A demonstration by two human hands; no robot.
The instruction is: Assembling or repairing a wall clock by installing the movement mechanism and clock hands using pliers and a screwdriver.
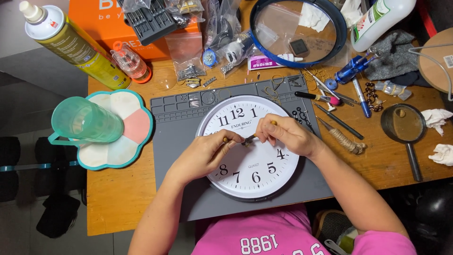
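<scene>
Both hands, left hand [204,153] and right hand [288,134], pinch thin tools over a round white wall clock [248,146]; orange box [118,28] at the worktop's far-left corner.

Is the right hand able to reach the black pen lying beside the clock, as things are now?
Probably yes: the black pen lies uncovered just beyond the right hand, but its fingers hold a small tool.

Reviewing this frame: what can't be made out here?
Head view only:
- Clock centre: both hands cover it, hiding the pointers.
- Tool tips: left hand and right hand each hold a thin tool; the meeting point is too small to read.
- Spray can top: cut off by the frame edge.
</scene>
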